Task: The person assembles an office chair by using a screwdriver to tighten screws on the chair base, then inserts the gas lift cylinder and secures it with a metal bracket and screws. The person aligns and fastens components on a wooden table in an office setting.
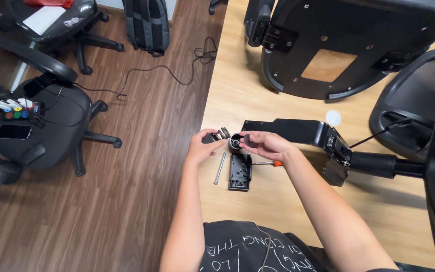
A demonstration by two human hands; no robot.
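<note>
Black shirt [242, 247] low down, 2 hands busy on chair parts.
Left hand [203, 146] pinching spring [223, 133], right hand [265, 145] clamped on round knob [236, 141] (long bolt [220, 167] lying loose, seat [348, 45] flipped, unfinished).

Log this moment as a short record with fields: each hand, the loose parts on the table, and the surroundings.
left hand: grips a black knob with a coiled spring at its end
right hand: pinches a small dark part at the open end of the black chair mechanism
table: long bolt, black tray of screws, orange-handled screwdriver, white disc, upturned chair seat
floor: office chairs, backpack
</note>
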